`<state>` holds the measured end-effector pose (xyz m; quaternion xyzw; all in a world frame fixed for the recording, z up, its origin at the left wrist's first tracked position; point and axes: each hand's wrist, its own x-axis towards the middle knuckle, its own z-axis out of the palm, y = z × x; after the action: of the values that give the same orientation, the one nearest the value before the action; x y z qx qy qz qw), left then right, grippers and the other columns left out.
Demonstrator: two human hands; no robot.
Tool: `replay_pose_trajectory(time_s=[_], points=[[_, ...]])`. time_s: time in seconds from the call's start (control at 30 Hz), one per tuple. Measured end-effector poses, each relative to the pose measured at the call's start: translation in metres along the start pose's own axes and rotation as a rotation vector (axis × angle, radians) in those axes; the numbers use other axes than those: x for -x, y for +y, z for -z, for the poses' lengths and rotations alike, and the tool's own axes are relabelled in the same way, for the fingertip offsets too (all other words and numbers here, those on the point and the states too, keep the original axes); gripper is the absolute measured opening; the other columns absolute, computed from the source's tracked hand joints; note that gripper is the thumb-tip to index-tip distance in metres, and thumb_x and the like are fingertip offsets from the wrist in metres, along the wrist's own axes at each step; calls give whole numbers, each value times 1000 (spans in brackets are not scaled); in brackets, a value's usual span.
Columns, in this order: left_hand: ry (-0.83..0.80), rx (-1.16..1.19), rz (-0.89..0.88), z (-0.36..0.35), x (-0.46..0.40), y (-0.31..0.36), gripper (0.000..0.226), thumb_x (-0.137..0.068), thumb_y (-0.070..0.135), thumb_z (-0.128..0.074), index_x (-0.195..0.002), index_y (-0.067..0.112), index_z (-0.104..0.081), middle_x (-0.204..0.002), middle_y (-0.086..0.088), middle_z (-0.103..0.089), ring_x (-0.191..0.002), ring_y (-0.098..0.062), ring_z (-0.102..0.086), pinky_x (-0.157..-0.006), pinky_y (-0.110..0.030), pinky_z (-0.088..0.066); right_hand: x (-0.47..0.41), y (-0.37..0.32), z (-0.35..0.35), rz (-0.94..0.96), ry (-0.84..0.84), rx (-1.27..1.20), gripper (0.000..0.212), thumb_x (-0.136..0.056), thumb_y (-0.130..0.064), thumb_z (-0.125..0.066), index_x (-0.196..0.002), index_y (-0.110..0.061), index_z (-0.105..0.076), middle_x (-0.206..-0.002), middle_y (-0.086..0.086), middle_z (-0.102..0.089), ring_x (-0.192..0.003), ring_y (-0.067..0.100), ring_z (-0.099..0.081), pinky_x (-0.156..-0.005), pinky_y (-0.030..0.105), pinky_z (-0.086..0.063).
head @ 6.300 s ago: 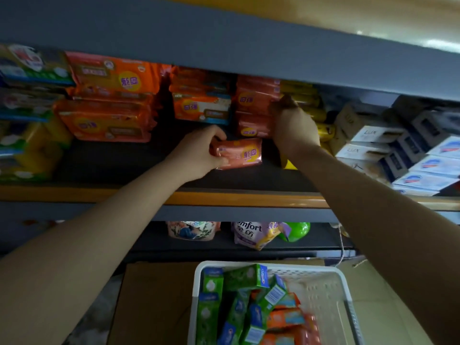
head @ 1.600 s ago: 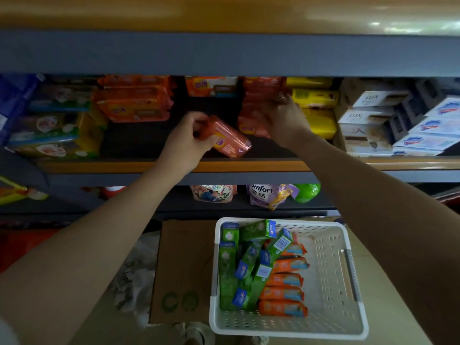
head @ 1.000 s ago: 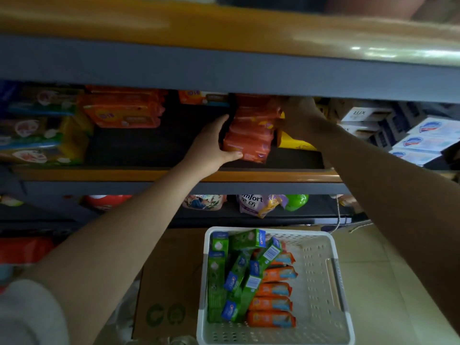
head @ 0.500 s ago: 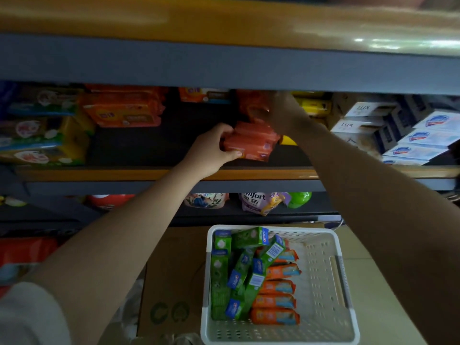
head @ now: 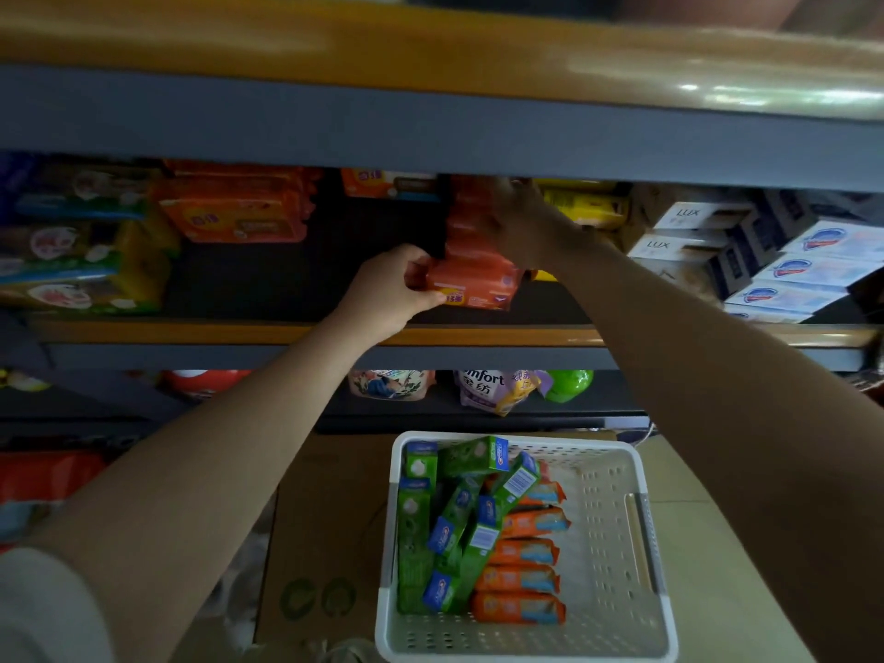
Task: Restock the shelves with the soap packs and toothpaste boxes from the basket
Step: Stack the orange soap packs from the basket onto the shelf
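The left hand [head: 394, 291] grips the near end of an orange-red plastic-wrapped soap pack [head: 471, 284], fingers curled round it, at the foot of a stack of like orange-red soap packs [head: 466, 222] on the wooden-edged middle shelf [head: 215, 333]. A second and a half ago this pack was held tilted in the air ahead of the stack; it now lies nearly level against the stack's base, so the placement appears almost complete, though whether it rests fully on the shelf cannot be told. The right hand [head: 521, 220] remains on the stack's upper right side; it is blurred, and whether it grips or merely steadies a pack cannot be told. The white perforated plastic basket [head: 617, 543] stands below on a brown cardboard box [head: 330, 543]. Counted within it: five orange soap packs with blue print [head: 519, 579] in a row, and roughly eight green-and-blue toothpaste boxes [head: 454, 523], the overlap preventing a firm count. By judgement, most of the restocking is outstanding.
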<state>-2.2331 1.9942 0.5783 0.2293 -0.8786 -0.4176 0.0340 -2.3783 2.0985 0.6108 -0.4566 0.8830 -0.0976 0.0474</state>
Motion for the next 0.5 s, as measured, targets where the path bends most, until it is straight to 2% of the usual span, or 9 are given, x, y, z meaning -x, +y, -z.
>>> replay_pose_trajectory(time_s=[0.07, 0.1, 0.2, 0.3, 0.4, 0.43, 0.5], points=[[11, -1, -13, 0, 2, 1, 43, -82, 18, -68, -122, 9, -54, -123, -6, -62, -112, -19, -57, -88, -22, -39, 20, 9, 4, -35, 127, 13, 46, -92, -8, -47, -137, -6, -40, -135, 25, -46, -123, 41, -44, -93, 42, -43], [15, -1, -19, -1, 3, 3, 41, -82, 18, -68, -121, 9, -56, -121, -7, -63, -111, -20, -58, -87, -22, -39, 31, 14, 6, -18, 122, 79, 39, -92, -9, -47, -131, -9, -48, -130, 23, -52, -118, 40, -50, -87, 42, -46], [13, -20, -36, -5, 2, 6, 40, -83, 19, -67, -121, 9, -57, -121, -8, -64, -110, -20, -60, -86, -21, -40, 49, 27, 5, 121, -47, 125, 32, -90, -6, -49, -119, -13, -60, -128, 17, -57, -112, 37, -57, -88, 43, -50], [18, -52, -36, -9, 1, 8, 40, -83, 21, -67, -119, 8, -57, -120, -8, -64, -108, -19, -60, -85, -21, -40, 43, 24, 7, 115, -45, 80, 35, -92, -6, -49, -125, -11, -57, -129, 21, -55, -114, 37, -55, -93, 41, -47], [33, -82, -14, -12, -2, 9, 37, -82, 24, -68, -114, 9, -58, -118, -7, -65, -106, -19, -61, -81, -21, -41, 36, 13, 10, 34, -81, -36, 33, -96, -25, -48, -119, -6, -61, -120, 20, -62, -113, 33, -56, -95, 38, -44], [43, -86, -3, -13, -3, 9, 36, -81, 25, -69, -113, 9, -58, -116, -7, -65, -105, -19, -61, -80, -21, -41, 37, 11, 9, 37, -107, -66, 39, -94, -33, -51, -120, -7, -61, -121, 18, -62, -114, 31, -55, -97, 37, -43], [59, -61, 16, -13, -6, 10, 34, -81, 25, -69, -109, 9, -59, -113, -7, -66, -103, -20, -61, -79, -22, -41, 41, 9, 5, 59, -168, -56, 61, -82, -40, -66, -133, -10, -49, -136, 17, -51, -125, 29, -48, -104, 37, -39]])
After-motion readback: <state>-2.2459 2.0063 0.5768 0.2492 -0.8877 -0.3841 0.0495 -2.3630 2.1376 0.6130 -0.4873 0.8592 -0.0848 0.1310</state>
